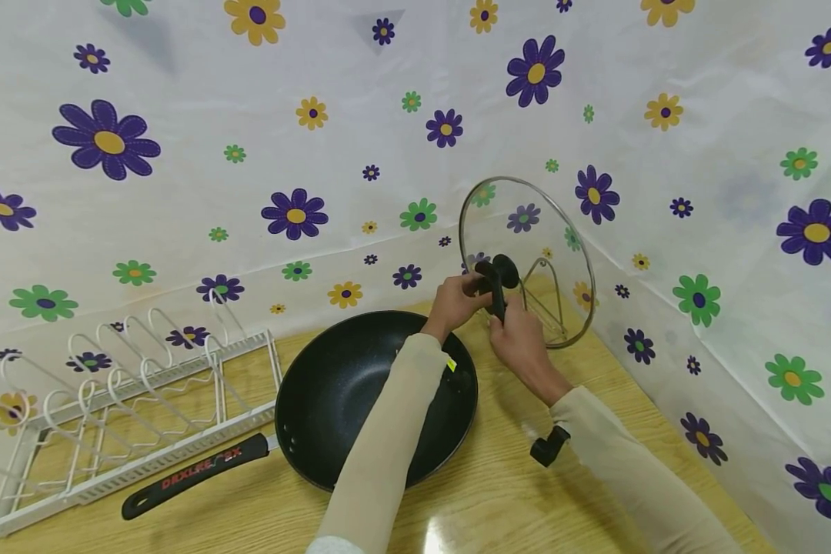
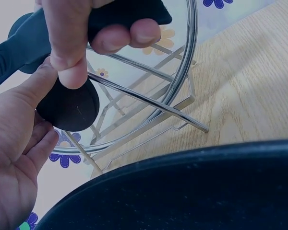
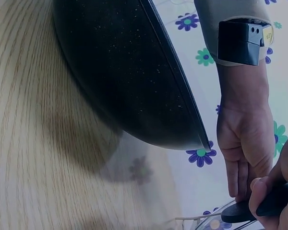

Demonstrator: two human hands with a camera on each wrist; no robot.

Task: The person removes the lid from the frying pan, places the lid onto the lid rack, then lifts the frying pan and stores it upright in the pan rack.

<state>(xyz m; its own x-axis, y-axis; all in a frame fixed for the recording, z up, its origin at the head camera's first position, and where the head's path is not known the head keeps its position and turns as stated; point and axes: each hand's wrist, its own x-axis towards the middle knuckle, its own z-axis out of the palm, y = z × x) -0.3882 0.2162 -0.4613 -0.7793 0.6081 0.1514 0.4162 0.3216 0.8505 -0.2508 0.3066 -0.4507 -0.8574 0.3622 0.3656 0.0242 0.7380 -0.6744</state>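
Note:
A clear glass lid (image 1: 526, 208) with a metal rim stands upright at a wire lid stand (image 1: 559, 296) near the corner. Its black handle (image 2: 129, 14) has rounded black parts beside it. My right hand (image 1: 522, 338) grips this handle with curled fingers. On its other side, my left hand (image 1: 452, 304) pinches the handle's black part between thumb and fingers, seen closely in the left wrist view. The left forearm passes over a black wok (image 1: 346, 392), covering part of its inside. In the right wrist view, the left hand (image 3: 247, 139) reaches down to the handle.
The wok's long handle (image 1: 194, 477) points to the front left. A white wire dish rack (image 1: 145, 431) stands at the left on the wooden table (image 1: 498, 492). Flower-printed sheeting (image 1: 360, 100) covers the walls behind and at the right.

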